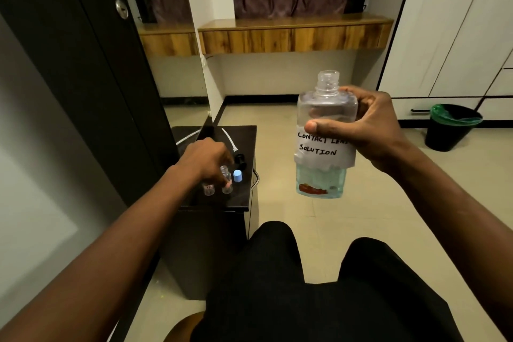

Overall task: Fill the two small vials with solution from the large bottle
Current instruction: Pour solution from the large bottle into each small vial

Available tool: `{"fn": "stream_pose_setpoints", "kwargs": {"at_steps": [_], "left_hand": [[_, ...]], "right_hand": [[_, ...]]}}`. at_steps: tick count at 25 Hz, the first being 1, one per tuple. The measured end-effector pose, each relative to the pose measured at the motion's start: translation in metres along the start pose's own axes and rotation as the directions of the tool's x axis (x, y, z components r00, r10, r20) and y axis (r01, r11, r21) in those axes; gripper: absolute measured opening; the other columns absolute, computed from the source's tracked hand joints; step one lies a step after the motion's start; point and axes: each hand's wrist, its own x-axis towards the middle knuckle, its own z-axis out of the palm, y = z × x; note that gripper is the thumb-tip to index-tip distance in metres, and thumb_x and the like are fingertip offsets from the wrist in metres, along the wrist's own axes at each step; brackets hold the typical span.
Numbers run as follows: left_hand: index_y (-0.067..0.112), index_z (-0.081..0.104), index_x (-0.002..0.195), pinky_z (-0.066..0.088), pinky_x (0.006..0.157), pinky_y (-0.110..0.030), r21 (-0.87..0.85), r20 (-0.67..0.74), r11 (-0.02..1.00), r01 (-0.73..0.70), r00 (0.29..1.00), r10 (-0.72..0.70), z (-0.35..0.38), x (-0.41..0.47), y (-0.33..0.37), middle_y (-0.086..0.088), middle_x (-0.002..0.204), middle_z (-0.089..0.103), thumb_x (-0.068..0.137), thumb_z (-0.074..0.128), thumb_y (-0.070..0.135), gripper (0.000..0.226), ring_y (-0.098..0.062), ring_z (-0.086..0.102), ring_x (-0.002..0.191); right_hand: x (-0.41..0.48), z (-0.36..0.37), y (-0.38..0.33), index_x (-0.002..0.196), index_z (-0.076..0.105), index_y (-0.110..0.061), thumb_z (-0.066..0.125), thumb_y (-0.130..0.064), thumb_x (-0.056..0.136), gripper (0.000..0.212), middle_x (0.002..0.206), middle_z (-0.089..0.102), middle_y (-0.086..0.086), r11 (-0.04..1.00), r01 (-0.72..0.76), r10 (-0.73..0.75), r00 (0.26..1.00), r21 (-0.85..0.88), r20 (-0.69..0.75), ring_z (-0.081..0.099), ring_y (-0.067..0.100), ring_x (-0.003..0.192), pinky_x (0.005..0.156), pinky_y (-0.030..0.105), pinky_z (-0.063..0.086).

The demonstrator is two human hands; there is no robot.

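Pre-pour stage: right hand [372, 125] grips uncapped solution bottle [323, 144]; left hand [206, 159] pinches vial [226, 179] near worktop's [244, 197] front edge; tilting should follow.

Large bottle [324, 136]: clear, uncapped, upright, white handwritten label, pale blue liquid low inside, raised right of cabinet [238, 203]. Two small vials [226, 182], [208, 189]: clear, upright on cabinet top, side by side.

Right hand [372, 130] holds uncapped large bottle [323, 136] upright; left hand [206, 159] fingers [226, 175] on small vial [226, 179], dark cabinet [244, 197].
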Motion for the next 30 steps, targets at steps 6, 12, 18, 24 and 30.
{"fn": "stream_pose_setpoints", "kwargs": {"at_steps": [6,12,18,24,30], "left_hand": [[0.036,0.074,0.111,0.059,0.082,-0.034,-0.002,0.008,1.0,-0.01,1.0,0.01,0.007,0.007,0.0,0.009,0.107,0.075,0.073,0.087,0.045,0.041,-0.013,0.068,0.097],[0.022,0.079,0.1,0.048,0.062,-0.012,-0.29,-0.244,0.949,-0.122,0.968,0.05,-0.053,-0.004,-0.003,0.006,0.09,0.076,0.076,0.087,0.038,0.031,-0.001,0.064,0.07],[0.017,0.082,0.093,0.047,0.055,-0.012,-0.668,-0.418,0.652,-0.359,0.906,0.071,-0.135,-0.035,0.027,0.003,0.075,0.076,0.083,0.08,0.047,0.032,0.002,0.062,0.058],[0.004,0.068,0.102,0.063,0.07,-0.043,-0.724,-0.358,0.547,-0.419,0.907,0.221,-0.144,-0.05,0.063,-0.02,0.094,0.069,0.093,0.054,0.058,0.056,-0.03,0.071,0.086],[0.004,0.073,0.11,0.066,0.068,-0.041,-0.892,-0.376,0.222,-0.393,0.919,0.119,-0.134,-0.059,0.083,-0.012,0.099,0.078,0.081,0.08,0.028,0.038,-0.025,0.078,0.087]], "right_hand": [[-0.005,-0.001,0.007,0.122,0.069,-0.008,0.089,-0.013,0.07,0.056,0.108,0.078,0.007,0.999,-0.006,0.005,1.0,-0.043,-0.013,0.077,0.024,0.094,0.083,0.045,0.064],[-0.004,0.001,0.001,0.122,0.069,-0.009,0.09,-0.023,0.065,0.062,0.107,0.078,0.007,0.999,-0.003,0.001,0.999,-0.045,-0.037,0.077,0.024,0.094,0.082,0.045,0.065],[-0.005,0.01,-0.017,0.119,0.072,-0.019,0.097,-0.044,0.055,0.073,0.105,0.079,-0.001,0.99,0.029,-0.04,0.996,-0.139,-0.077,0.077,0.015,0.093,0.081,0.041,0.065],[-0.01,0.008,-0.031,0.118,0.073,-0.018,0.095,-0.041,0.058,0.068,0.105,0.079,-0.003,0.986,0.048,-0.069,0.99,-0.162,-0.124,0.077,0.014,0.092,0.081,0.041,0.065],[-0.016,0.001,-0.042,0.122,0.071,-0.018,0.089,-0.053,0.055,0.078,0.108,0.078,-0.005,0.979,0.054,-0.08,0.989,-0.196,-0.126,0.077,0.01,0.094,0.077,0.032,0.065]]}}
